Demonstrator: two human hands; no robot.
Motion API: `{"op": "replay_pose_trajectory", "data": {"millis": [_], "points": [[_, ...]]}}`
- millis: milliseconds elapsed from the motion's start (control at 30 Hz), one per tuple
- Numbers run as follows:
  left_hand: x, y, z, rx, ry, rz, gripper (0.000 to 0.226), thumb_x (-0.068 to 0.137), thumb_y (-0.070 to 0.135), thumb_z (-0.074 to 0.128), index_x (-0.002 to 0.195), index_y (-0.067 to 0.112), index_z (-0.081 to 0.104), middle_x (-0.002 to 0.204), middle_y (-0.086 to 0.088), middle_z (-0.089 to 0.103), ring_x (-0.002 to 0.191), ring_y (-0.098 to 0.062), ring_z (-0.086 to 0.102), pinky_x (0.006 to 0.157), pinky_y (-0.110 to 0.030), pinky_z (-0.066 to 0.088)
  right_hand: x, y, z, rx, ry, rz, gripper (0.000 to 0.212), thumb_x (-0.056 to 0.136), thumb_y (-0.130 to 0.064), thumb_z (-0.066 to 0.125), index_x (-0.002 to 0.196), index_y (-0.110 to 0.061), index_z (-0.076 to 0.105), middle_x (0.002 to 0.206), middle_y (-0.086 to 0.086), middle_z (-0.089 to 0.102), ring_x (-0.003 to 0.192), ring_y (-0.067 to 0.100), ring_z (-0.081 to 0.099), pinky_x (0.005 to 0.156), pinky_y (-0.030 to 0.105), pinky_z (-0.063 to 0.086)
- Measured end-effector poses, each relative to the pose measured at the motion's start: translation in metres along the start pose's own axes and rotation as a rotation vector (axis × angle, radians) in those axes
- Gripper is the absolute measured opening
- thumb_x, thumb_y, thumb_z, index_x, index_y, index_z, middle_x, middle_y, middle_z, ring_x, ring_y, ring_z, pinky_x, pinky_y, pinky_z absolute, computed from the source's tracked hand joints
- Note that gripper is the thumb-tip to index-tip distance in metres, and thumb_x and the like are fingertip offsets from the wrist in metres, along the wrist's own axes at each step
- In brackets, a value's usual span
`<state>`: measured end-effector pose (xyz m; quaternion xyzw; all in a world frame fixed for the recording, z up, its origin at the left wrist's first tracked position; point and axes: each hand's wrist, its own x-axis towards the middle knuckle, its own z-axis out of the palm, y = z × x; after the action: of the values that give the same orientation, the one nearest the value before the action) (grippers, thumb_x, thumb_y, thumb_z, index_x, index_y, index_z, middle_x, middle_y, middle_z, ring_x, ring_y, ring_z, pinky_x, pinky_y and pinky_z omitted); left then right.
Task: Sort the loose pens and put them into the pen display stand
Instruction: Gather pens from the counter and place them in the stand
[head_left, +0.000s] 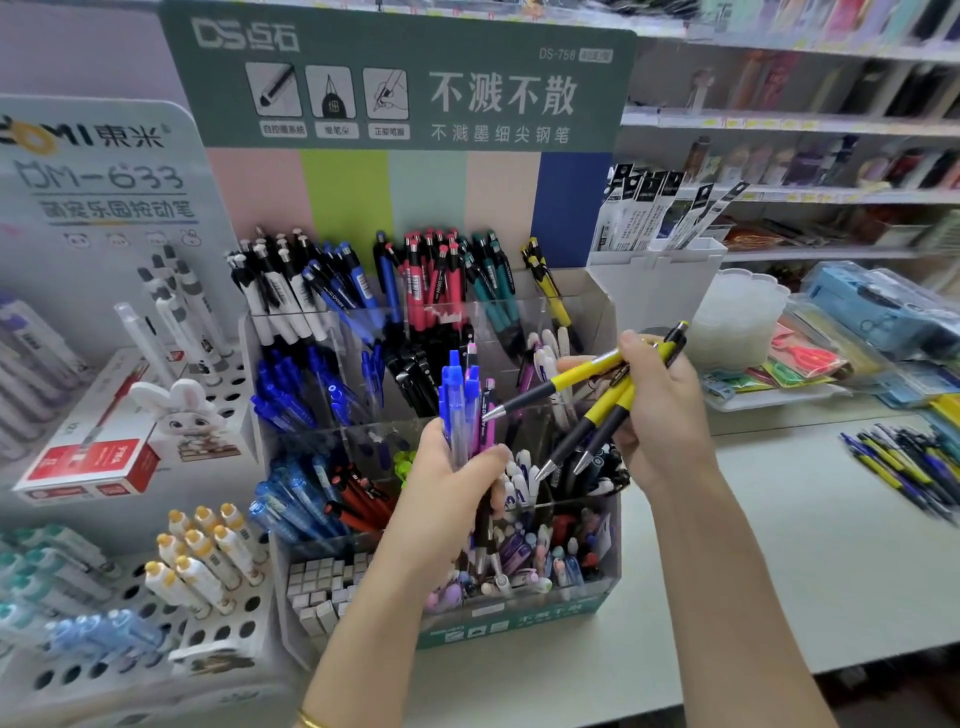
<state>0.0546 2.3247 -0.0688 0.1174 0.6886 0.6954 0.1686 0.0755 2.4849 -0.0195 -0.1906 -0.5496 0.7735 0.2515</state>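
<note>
Left hand (453, 480) gripping a blue-pink bunch (460, 397) upright, centre frame, over the stand (519, 621). Right hand (662, 410) pinching three yellow pens (587, 372), fanned, tips pointing lower left. Both grips closed round pens. More loose pens (904, 462) lying on the desk (779, 545), right edge. Pens looking light, stiff, slick plastic, so probably best taking them mid-barrel, bundled, so none are sliding out.

Yellow pens (584, 375), blue pens (456, 397) before stand (519, 623)

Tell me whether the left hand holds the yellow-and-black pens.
No: the left hand grips blue and pink pens; the right hand holds the yellow-and-black pens.
</note>
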Motion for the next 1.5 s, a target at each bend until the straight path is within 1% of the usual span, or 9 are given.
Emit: {"op": "replay_pose_trajectory", "data": {"millis": [167,333,467,633,767,933,1100,1333,1500], "points": [[0.000,0.008,0.001,-0.399,-0.138,-0.031,0.025,0.083,0.004,0.063,0.101,0.007,0.046,0.058,0.002,0.042,0.048,-0.012,0.039,0.048,-0.026,0.042,-0.002,0.007,-0.001,0.070,-0.030,0.027,0.013,0.098,-0.015,0.048,0.085,-0.014,0.047,0.052,0.002,0.061,0.041,0.011,0.054,0.038,0.017,0.041],[0.001,0.008,0.001,-0.457,-0.147,-0.002,0.031,0.072,0.008,0.069,0.091,0.012,0.045,0.054,0.007,0.045,0.042,-0.008,0.033,0.041,-0.020,0.036,-0.001,0.016,-0.003,0.055,-0.169,0.084,0.008,0.090,-0.003,0.056,0.087,-0.011,0.057,0.057,-0.002,0.056,0.051,0.007,0.053,0.051,0.016,0.046],[0.002,0.009,0.000,-0.651,-0.173,-0.060,0.031,0.073,0.002,0.060,0.092,0.013,0.039,0.054,0.006,0.034,0.037,-0.003,0.031,0.035,-0.016,0.033,-0.001,0.018,-0.002,0.054,-0.251,0.178,0.008,0.095,-0.004,0.046,0.092,-0.008,0.053,0.052,0.001,0.052,0.043,0.008,0.047,0.041,0.015,0.039],[0.002,0.008,-0.002,-0.789,-0.229,-0.136,0.030,0.071,-0.001,0.056,0.097,0.010,0.045,0.060,0.002,0.037,0.039,-0.005,0.035,0.034,-0.017,0.033,-0.004,0.021,0.004,0.037,-0.338,0.211,0.014,0.098,-0.007,0.043,0.087,-0.015,0.047,0.055,0.003,0.048,0.055,0.020,0.056,0.056,0.030,0.050],[0.001,0.008,-0.006,-0.879,-0.304,-0.176,0.034,0.059,0.004,0.062,0.089,0.007,0.046,0.062,-0.001,0.045,0.036,-0.004,0.035,0.032,-0.016,0.034,-0.006,0.023,0.009,-0.042,-0.417,0.181,0.010,0.096,-0.002,0.046,0.095,-0.012,0.049,0.061,0.003,0.040,0.037,0.011,0.036,0.038,0.021,0.034],[-0.001,0.010,-0.006,-0.798,-0.378,-0.200,0.027,0.059,0.010,0.061,0.079,0.007,0.044,0.042,0.004,0.041,0.031,-0.001,0.032,0.031,-0.013,0.031,-0.008,0.024,0.018,-0.291,-0.553,0.170,0.010,0.092,-0.019,0.060,0.089,-0.010,0.059,0.058,-0.001,0.046,0.037,0.008,0.033,0.035,0.019,0.028],[0.002,0.009,-0.007,-0.761,-0.303,-0.166,0.032,0.062,0.007,0.062,0.093,0.003,0.054,0.055,-0.001,0.045,0.034,-0.003,0.034,0.032,-0.015,0.032,-0.012,0.025,0.021,-0.345,-0.620,0.125,0.011,0.092,-0.015,0.061,0.092,-0.006,0.065,0.053,-0.002,0.053,0.039,0.008,0.037,0.037,0.020,0.033],[0.001,0.012,-0.006,-0.480,-0.133,-0.120,0.025,0.092,0.002,0.046,0.114,-0.009,0.050,0.061,-0.009,0.061,0.044,-0.013,0.054,0.040,-0.020,0.045,-0.007,0.030,0.020,-0.181,-0.490,0.189,0.015,0.098,-0.013,0.050,0.096,-0.001,0.058,0.054,0.006,0.051,0.038,0.007,0.040,0.037,0.019,0.034],[0.000,0.021,-0.009,-0.294,-0.075,-0.093,0.026,0.092,-0.001,0.049,0.115,0.011,0.051,0.077,-0.011,0.072,0.056,-0.021,0.067,0.040,-0.024,0.050,-0.005,0.032,0.018,-0.161,-0.404,0.089,0.031,0.100,-0.011,0.040,0.104,0.017,0.054,0.056,-0.002,0.064,0.040,0.010,0.040,0.039,0.021,0.037]]}}
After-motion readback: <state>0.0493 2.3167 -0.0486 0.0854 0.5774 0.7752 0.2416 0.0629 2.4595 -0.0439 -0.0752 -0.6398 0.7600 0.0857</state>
